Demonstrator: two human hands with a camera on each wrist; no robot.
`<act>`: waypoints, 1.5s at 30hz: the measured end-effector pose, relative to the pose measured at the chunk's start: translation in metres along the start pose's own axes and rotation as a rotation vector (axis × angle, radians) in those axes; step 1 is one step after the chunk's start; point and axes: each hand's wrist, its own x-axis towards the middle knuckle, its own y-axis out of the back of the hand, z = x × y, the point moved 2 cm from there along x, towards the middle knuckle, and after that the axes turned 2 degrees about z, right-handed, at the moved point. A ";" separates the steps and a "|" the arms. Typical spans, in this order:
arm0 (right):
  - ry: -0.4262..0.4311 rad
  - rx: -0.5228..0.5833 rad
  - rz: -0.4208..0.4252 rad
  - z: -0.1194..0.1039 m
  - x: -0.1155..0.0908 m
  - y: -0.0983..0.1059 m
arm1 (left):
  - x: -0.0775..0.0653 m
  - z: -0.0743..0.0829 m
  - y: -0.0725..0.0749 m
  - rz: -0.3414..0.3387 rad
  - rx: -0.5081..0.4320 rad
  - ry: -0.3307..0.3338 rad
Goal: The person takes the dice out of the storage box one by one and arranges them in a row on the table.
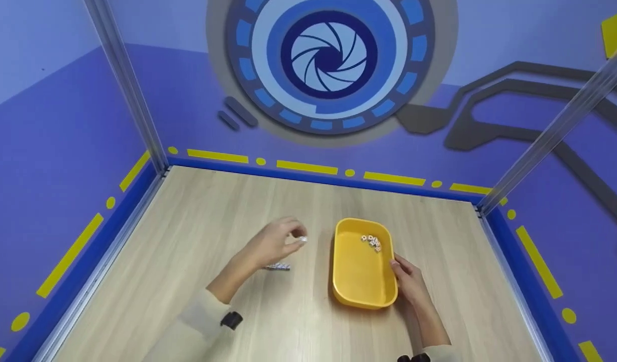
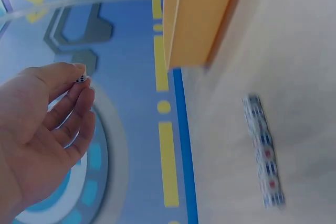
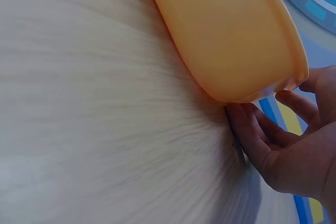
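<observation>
Die (image 2: 82, 77) is hanging in the air, the left hand (image 1: 274, 245) pinching it (a slack pinch could be causing a drop); the right hand (image 1: 412, 281) is gripping the tray (image 1: 357, 274).

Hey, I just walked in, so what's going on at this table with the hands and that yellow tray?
A person's left hand pinches a small white spotted die in the air, to the left of the yellow rounded rectangular tray. Their right hand grips the tray's right side. A cluster of small white dice lies in the tray's far right part, while a straight row of white dice lies on the pale wood-grain table.
</observation>
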 end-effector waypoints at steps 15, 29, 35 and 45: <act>-0.007 0.028 -0.009 -0.001 0.000 0.001 | -0.083 -0.089 0.024 0.062 0.046 0.270; 0.023 0.012 -0.005 0.001 0.000 0.004 | -0.108 -0.123 -0.010 0.027 0.051 0.341; 0.009 -0.007 -0.008 -0.001 0.001 0.003 | -0.106 -0.130 -0.014 -0.001 0.029 0.352; -0.004 -0.025 0.000 -0.001 0.002 0.003 | -0.106 -0.135 -0.018 0.019 0.028 0.336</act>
